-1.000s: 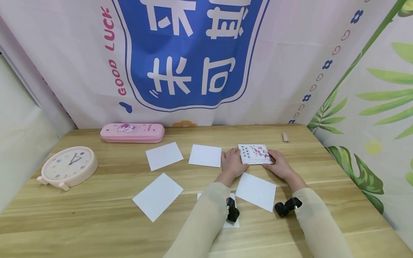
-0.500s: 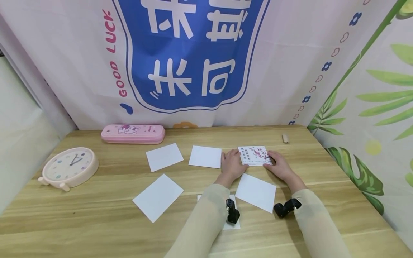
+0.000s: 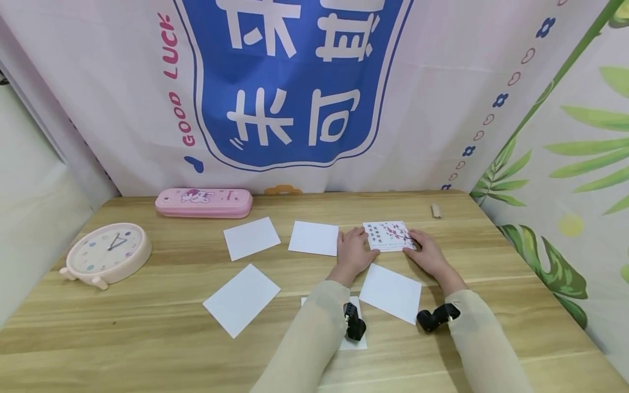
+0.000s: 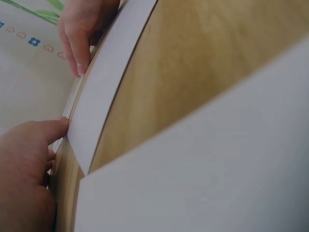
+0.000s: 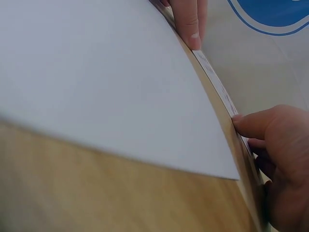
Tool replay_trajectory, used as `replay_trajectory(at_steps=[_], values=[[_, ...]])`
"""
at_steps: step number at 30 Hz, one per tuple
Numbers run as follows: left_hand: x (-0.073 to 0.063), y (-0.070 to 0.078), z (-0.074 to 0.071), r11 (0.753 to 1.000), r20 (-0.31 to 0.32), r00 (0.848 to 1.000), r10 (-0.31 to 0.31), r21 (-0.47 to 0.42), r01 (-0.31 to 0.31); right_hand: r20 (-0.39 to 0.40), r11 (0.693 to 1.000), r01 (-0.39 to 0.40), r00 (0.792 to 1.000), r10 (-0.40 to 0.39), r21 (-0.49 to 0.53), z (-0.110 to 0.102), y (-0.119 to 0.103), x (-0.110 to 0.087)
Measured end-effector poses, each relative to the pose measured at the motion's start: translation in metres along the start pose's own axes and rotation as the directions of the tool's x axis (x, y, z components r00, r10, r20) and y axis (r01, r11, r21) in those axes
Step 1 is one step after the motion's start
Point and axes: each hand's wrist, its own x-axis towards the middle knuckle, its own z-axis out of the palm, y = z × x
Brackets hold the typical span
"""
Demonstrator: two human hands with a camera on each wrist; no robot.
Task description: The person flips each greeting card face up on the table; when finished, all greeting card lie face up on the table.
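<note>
A picture card (image 3: 386,236) printed with red blossoms and dark characters lies face up towards the back right of the table. My left hand (image 3: 352,254) grips its left side, the thumb at the near corner. From the other end my right hand (image 3: 428,256) holds the right side, its fingers bent over the corner. In the right wrist view the card (image 5: 217,83) appears as a thin strip between both hands, the right thumb (image 5: 256,123) at its near edge. A blank white card (image 3: 390,293) lies just in front of it.
Several blank white cards lie to the left, such as the nearest card (image 3: 313,238); another card (image 3: 355,341) is partly hidden under the left sleeve. A pink pencil case (image 3: 203,203), a round clock (image 3: 108,254) and a small beige eraser-like block (image 3: 435,211) also sit on the wooden table (image 3: 162,338).
Both hands stay at the sides of the picture card, with almost no movement. Only a slight shift of the head view shows.
</note>
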Motion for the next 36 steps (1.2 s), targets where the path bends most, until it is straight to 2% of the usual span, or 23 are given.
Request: replay_trajectory(at_steps=[7, 12, 16, 22, 30, 36], values=[[-0.0002, -0.0012, -0.0006, 1.0, -0.005, 1.0, 0.005, 0.0, -0.005, -0.004, 0.999, 0.028, 1.0, -0.028, -0.038, -0.0004, 0.0006, 0.0026], [-0.0004, -0.0014, 0.0, 1.0, 0.001, 1.0, -0.001, 0.024, 0.001, 0.004, 0.997, -0.031, 0.999, 0.032, -0.07, -0.0038, 0.0027, 0.0003], [-0.0006, -0.001, -0.0006, 1.0, 0.01, 1.0, -0.008, -0.007, 0.009, 0.007, 0.994, -0.066, 0.998, 0.067, -0.086, -0.0053, 0.0055, -0.0011], [-0.001, -0.0009, -0.0008, 1.0, -0.011, 1.0, -0.003, -0.025, 0.003, -0.014, 0.989, -0.072, 0.997, 0.07, -0.128, -0.0053, 0.0074, -0.0015], [0.0, 0.0, 0.0004, 0.999, -0.008, 1.0, -0.023, 0.035, 0.024, -0.03, 0.988, -0.093, 0.996, 0.09, -0.127, -0.0045, 0.0087, -0.0011], [-0.0006, 0.0005, 0.0003, 0.999, -0.014, 0.999, -0.03, 0.039, 0.03, -0.031, 0.988, -0.095, 0.995, 0.092, -0.123, -0.0048, 0.0077, -0.0016]])
